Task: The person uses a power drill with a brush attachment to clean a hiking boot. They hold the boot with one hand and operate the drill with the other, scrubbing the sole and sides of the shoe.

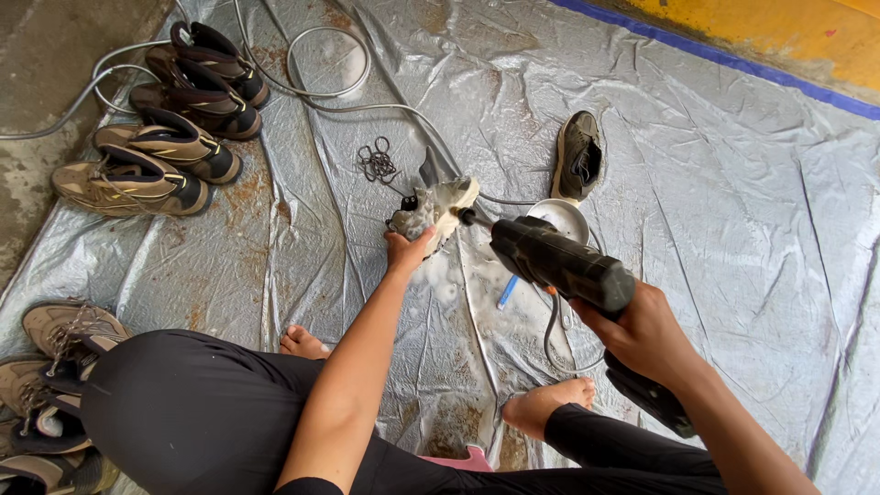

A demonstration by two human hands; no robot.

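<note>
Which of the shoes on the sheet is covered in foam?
The shoe held up in the left hand, at the tip of the power tool in the right hand; the others lie dry.

A black power tool (561, 260), a soapy grey-white shoe (433, 213), a silver tarp (715, 211) and tan-and-black boots (156, 151).

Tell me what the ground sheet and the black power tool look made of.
Crinkled silver ground sheet: likely woven plastic tarpaulin, glossy, creased, rust-stained. Black handheld power tool in the right hand: probably matte moulded plastic. The left hand holds a foam-covered grey shoe, material unclear.
</note>
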